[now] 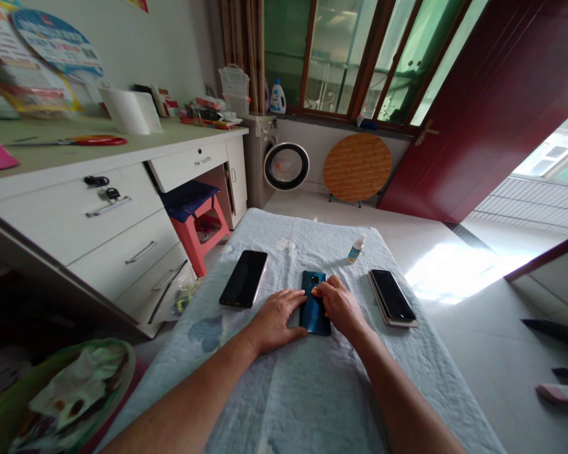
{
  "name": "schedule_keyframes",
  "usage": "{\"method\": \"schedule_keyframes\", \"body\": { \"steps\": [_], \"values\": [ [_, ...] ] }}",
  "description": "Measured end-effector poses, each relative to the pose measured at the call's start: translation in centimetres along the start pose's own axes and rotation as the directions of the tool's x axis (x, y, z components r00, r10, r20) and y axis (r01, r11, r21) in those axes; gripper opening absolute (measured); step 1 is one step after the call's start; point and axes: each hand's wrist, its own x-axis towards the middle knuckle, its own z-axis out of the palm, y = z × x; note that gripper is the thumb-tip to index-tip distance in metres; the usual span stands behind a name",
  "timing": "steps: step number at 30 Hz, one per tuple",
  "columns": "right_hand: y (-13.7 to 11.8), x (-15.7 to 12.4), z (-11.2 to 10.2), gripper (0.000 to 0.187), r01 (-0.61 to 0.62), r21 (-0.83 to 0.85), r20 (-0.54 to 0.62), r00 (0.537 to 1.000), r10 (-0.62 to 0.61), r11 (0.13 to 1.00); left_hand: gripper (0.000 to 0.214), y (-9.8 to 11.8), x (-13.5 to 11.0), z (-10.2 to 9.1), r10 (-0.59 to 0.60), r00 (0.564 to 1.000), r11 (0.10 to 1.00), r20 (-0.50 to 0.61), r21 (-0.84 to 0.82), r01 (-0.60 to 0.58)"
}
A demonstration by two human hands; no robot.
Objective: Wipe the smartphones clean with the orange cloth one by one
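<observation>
A blue smartphone (pixel 315 315) lies back up on the pale blue quilted cloth (pixel 284 391), its camera block toward the far end. My left hand (pixel 277 318) steadies it from the left side, fingers at the upper edge and thumb at the lower corner. Pinched in my right hand (pixel 341 306) is a small orange piece (pixel 315 292), perhaps a cloth, pressed against the phone's back just below the cameras. Most of that piece is hidden by the fingers. To the left lies a larger black-screened phone (pixel 244 279); to the right, another black phone (pixel 392 295) rests on an open flip cover.
A small spray bottle (pixel 355 250) stands at the far right of the covered surface. Left are a white desk (pixel 118 221), a red stool (pixel 201 230) and a waste basin (pixel 127 372). Beyond stand an open-doored washing machine (pixel 260 157) and a round wooden tabletop (pixel 358 167).
</observation>
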Motion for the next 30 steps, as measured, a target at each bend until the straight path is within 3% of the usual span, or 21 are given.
{"method": "schedule_keyframes", "body": {
  "steps": [3, 7, 15, 19, 30],
  "values": [
    [0.7, 0.5, 0.6, 0.028, -0.060, -0.025, -0.089, 0.994, 0.058, 0.998, 0.068, -0.1, 0.0, 0.1, -0.015, 1.000, 1.000, 0.012, 0.009, 0.015],
    [1.1, 0.7, 1.1, 0.029, -0.081, -0.088, -0.123, 0.990, 0.070, 0.993, 0.069, -0.2, 0.1, 0.2, -0.015, 1.000, 1.000, 0.019, 0.023, 0.014],
    [-0.6, 0.3, 0.8, 0.028, 0.121, -0.104, 0.020, 0.993, -0.120, 0.987, 0.068, -0.1, 0.1, 0.0, 0.021, 1.000, 1.000, -0.003, 0.010, -0.021],
    [-1.2, -0.1, 0.7, 0.029, 0.162, -0.114, 0.050, 0.986, -0.157, 0.980, 0.068, -0.2, 0.1, 0.2, 0.031, 0.999, 1.000, -0.011, 0.002, -0.031],
    [0.8, 0.6, 0.4, 0.030, -0.058, -0.168, -0.059, 0.997, 0.049, 0.984, 0.068, -0.1, 0.1, 0.1, -0.016, 1.000, 1.000, 0.017, 0.013, 0.016]
  ]
}}
